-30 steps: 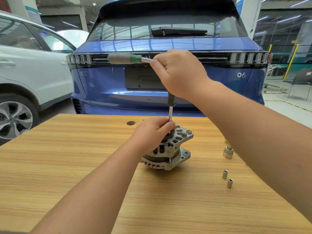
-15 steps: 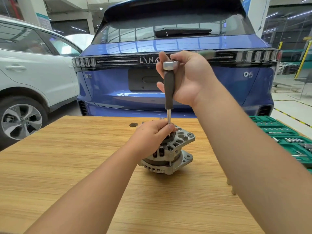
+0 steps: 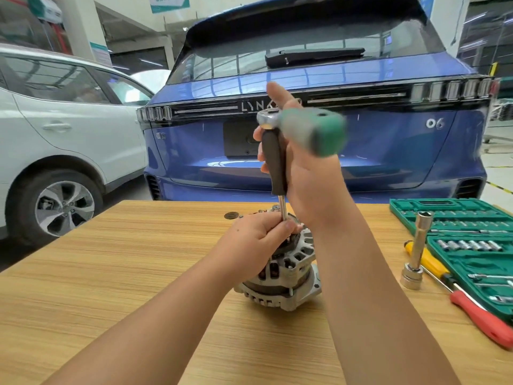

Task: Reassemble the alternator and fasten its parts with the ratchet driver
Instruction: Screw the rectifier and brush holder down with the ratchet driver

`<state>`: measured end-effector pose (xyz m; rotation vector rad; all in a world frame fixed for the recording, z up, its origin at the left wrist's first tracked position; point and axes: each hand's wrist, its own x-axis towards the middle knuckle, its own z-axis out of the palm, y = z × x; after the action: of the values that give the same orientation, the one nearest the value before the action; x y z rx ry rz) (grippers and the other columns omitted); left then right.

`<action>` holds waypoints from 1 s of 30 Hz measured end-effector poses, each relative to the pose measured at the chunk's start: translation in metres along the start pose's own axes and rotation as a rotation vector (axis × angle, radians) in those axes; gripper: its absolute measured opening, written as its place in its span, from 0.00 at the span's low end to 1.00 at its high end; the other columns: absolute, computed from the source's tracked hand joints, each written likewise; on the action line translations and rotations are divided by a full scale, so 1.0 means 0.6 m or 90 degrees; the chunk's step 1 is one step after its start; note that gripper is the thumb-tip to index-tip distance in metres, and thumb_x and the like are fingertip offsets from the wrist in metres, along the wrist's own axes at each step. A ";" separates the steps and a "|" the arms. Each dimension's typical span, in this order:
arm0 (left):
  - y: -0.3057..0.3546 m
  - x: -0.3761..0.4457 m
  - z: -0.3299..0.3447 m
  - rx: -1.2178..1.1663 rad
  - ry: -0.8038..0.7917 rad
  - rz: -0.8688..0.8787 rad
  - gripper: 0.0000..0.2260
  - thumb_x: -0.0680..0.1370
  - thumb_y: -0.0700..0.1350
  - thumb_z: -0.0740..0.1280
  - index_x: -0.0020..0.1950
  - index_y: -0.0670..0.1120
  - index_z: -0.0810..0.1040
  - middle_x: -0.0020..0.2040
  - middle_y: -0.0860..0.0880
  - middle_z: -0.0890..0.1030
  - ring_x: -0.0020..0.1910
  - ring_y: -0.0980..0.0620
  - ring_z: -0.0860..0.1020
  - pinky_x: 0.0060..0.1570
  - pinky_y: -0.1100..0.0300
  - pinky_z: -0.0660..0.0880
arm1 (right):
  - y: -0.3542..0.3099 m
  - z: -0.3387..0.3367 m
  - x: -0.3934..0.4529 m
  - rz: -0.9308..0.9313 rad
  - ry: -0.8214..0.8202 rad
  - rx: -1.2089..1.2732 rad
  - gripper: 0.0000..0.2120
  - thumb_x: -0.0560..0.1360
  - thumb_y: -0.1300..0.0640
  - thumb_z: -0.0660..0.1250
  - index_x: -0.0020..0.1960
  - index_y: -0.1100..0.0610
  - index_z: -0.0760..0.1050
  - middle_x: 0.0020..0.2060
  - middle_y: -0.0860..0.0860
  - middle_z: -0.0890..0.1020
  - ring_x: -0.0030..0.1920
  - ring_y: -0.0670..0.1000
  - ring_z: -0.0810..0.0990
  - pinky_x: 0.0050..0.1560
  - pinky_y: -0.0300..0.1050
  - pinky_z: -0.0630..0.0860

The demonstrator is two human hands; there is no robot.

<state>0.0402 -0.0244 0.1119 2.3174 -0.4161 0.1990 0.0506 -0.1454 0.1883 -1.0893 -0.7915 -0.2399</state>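
A silver alternator (image 3: pixel 288 276) stands on the wooden table (image 3: pixel 138 273) in the middle. My left hand (image 3: pixel 255 243) rests on its top and pinches the lower end of a steel shaft. That shaft rises into a dark vertical grip (image 3: pixel 273 159), topped by the ratchet driver (image 3: pixel 305 129) with its green and grey handle pointing right, blurred. My right hand (image 3: pixel 305 179) is closed around the ratchet head and the dark grip, above the alternator. The fastener under the shaft is hidden by my left fingers.
A green socket set case (image 3: pixel 472 245) lies open at the right table edge. Beside it stand a tall socket on an extension (image 3: pixel 416 257), a yellow screwdriver (image 3: pixel 427 259) and a red-handled one (image 3: pixel 483 320). A blue car and a white car stand behind the table.
The ratchet handle has swung from pointing left, round behind my right hand, to pointing right. The view has shifted, so the socket case and screwdrivers now show. My left hand stays on the alternator.
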 end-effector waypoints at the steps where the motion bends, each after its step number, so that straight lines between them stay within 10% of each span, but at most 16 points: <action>1: 0.003 -0.003 -0.002 0.001 -0.003 0.002 0.12 0.84 0.59 0.59 0.46 0.68 0.81 0.41 0.66 0.82 0.43 0.66 0.78 0.46 0.58 0.73 | -0.002 0.001 0.000 -0.002 0.028 -0.059 0.20 0.79 0.45 0.64 0.69 0.48 0.72 0.40 0.49 0.78 0.39 0.45 0.76 0.40 0.38 0.75; 4: 0.008 -0.007 -0.004 0.016 -0.010 0.018 0.15 0.85 0.57 0.59 0.41 0.66 0.79 0.34 0.64 0.78 0.36 0.64 0.74 0.38 0.58 0.67 | -0.006 0.014 0.011 -0.024 0.125 -0.294 0.25 0.75 0.44 0.73 0.66 0.52 0.71 0.40 0.41 0.80 0.40 0.37 0.79 0.42 0.32 0.75; 7: 0.008 -0.006 -0.003 0.015 -0.023 0.026 0.15 0.85 0.57 0.58 0.49 0.53 0.82 0.42 0.53 0.82 0.44 0.53 0.78 0.50 0.46 0.76 | -0.009 0.024 0.023 -0.037 0.211 -0.356 0.07 0.76 0.50 0.72 0.48 0.52 0.76 0.30 0.38 0.78 0.31 0.39 0.75 0.36 0.38 0.73; 15: -0.005 0.001 -0.003 0.022 -0.019 0.026 0.14 0.84 0.59 0.60 0.55 0.57 0.83 0.51 0.55 0.84 0.54 0.57 0.79 0.62 0.49 0.74 | -0.024 -0.027 0.006 0.089 0.009 0.162 0.07 0.74 0.58 0.66 0.50 0.57 0.81 0.55 0.54 0.84 0.40 0.46 0.75 0.41 0.40 0.67; 21: -0.007 0.002 0.000 0.005 -0.003 0.020 0.13 0.84 0.59 0.60 0.56 0.61 0.84 0.52 0.60 0.84 0.53 0.63 0.78 0.59 0.55 0.75 | -0.013 -0.025 0.006 0.091 0.023 0.204 0.14 0.76 0.68 0.64 0.61 0.62 0.73 0.43 0.48 0.79 0.42 0.46 0.76 0.45 0.41 0.71; 30: -0.007 0.005 0.001 0.019 -0.004 -0.001 0.11 0.84 0.60 0.59 0.49 0.65 0.81 0.45 0.63 0.83 0.46 0.65 0.77 0.48 0.56 0.75 | 0.014 -0.004 -0.004 -0.161 0.049 -0.240 0.24 0.81 0.62 0.60 0.63 0.33 0.72 0.46 0.46 0.79 0.38 0.47 0.73 0.40 0.42 0.76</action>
<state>0.0446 -0.0231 0.1095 2.3486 -0.4166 0.1984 0.0546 -0.1443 0.1803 -1.3227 -0.8343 -0.6626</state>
